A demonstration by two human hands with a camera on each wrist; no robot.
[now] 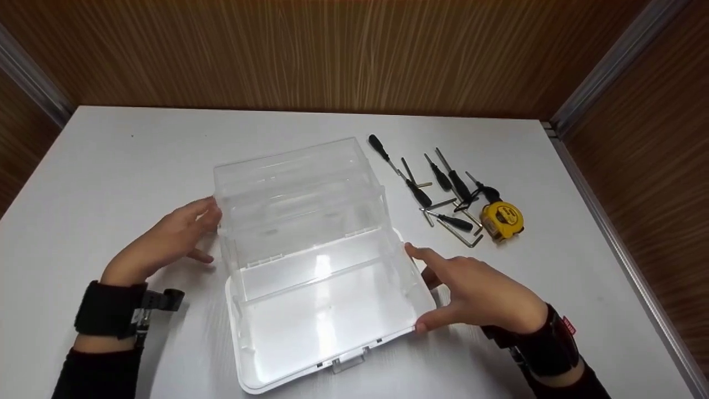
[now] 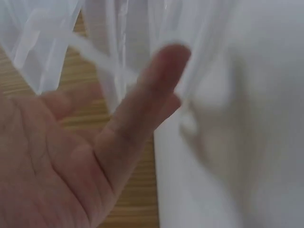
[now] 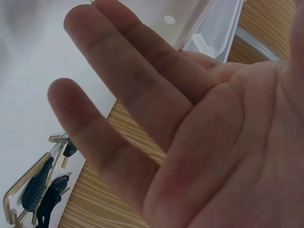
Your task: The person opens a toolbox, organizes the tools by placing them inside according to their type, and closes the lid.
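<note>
A clear plastic toolbox sits in the middle of the white counter, between the two hands. Its lid is swung open toward the person, and its see-through trays are stepped up at the far side.

The left hand is at the left side of the box. Its fingers are straight and loosely spread, with the tips touching the box wall near the trays. The right hand is at the right side, by the open lid. Its fingers are straight and lie side by side, the pointing finger touches the rim, and the thumb rests at the lid's edge. Neither hand is wrapped around anything.

It looks like the step in hand is steadying or spreading the opened box. The next move probably needs both hands to hold the thin walls gently, so the light box does not slide on the smooth counter.

Nothing shows inside the box: the trays and the bottom part look bare.

Past the right fingers, well apart from the box, lie some black-handled screwdrivers, bent hex keys and a yellow tape measure, all close together on the counter.
</note>
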